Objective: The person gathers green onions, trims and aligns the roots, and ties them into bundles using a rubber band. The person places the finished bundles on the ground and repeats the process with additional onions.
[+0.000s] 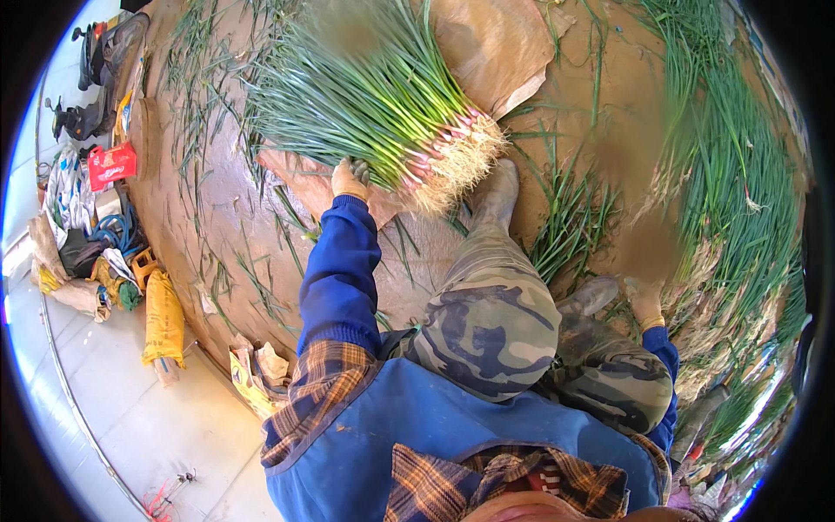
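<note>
A large bundle of green onions (391, 111), with pinkish stems and pale stringy roots, lies on brown paper sheeting before me. My left hand (351, 179), in a pale glove with dark fingertips, rests at the bundle's near left edge, touching its leaves; whether its fingers close on any is unclear. On the right, my right hand (644, 301), also gloved, is low beside my boot, near the roots of a long heap of green onions (737, 196). Its fingers are partly hidden by a blurred patch, so what it holds cannot be told.
Loose green leaves (567, 228) litter the muddy floor between bundle and heap. My rubber boots (499, 192) stand close to the roots. At the left edge are a yellow sack (164, 316), a red bag (112, 166), blue hose (116, 230) and scooters (83, 117). A torn carton (251, 372) lies near my left elbow.
</note>
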### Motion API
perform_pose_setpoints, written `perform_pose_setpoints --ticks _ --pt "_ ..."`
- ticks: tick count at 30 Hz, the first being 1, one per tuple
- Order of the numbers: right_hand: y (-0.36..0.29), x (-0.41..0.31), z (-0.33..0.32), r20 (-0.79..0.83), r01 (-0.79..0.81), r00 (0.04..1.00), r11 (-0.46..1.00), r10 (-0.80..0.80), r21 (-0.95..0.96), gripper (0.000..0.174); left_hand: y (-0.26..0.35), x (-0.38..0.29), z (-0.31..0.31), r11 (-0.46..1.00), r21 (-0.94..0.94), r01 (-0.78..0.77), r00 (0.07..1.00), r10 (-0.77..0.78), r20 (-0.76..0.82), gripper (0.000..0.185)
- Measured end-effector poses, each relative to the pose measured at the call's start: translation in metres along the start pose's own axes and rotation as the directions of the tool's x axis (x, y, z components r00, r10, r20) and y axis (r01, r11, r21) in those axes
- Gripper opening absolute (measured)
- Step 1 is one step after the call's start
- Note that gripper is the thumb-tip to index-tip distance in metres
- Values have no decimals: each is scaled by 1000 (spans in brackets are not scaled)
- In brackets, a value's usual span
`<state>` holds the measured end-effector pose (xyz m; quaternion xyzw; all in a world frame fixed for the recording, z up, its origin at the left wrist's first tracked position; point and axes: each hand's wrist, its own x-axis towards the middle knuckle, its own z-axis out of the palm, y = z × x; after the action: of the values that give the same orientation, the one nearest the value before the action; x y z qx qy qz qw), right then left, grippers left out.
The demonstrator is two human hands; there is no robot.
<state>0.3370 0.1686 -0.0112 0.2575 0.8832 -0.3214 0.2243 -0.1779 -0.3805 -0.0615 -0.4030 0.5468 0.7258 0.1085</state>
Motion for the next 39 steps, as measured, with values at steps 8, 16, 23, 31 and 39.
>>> perform_pose_setpoints --ticks 8,16,23,31,39 --pt "-131 60 -129 29 217 975 970 -221 107 30 -16 -54 -24 979 4 -203 964 199 177 24" --pt "-420 177 -29 56 752 560 536 -826 384 49 -24 -122 -1 853 -41 -520 748 478 461 20" --pt "-533 233 109 97 603 641 578 -761 550 50 -2 -93 -6 213 481 -850 495 637 592 12" --pt "-507 236 109 67 747 645 647 -761 150 17 -15 -55 26 880 219 -422 866 320 384 14" --pt "-430 172 12 121 510 496 401 -860 761 21 -30 -28 27 909 321 -265 925 146 351 23"
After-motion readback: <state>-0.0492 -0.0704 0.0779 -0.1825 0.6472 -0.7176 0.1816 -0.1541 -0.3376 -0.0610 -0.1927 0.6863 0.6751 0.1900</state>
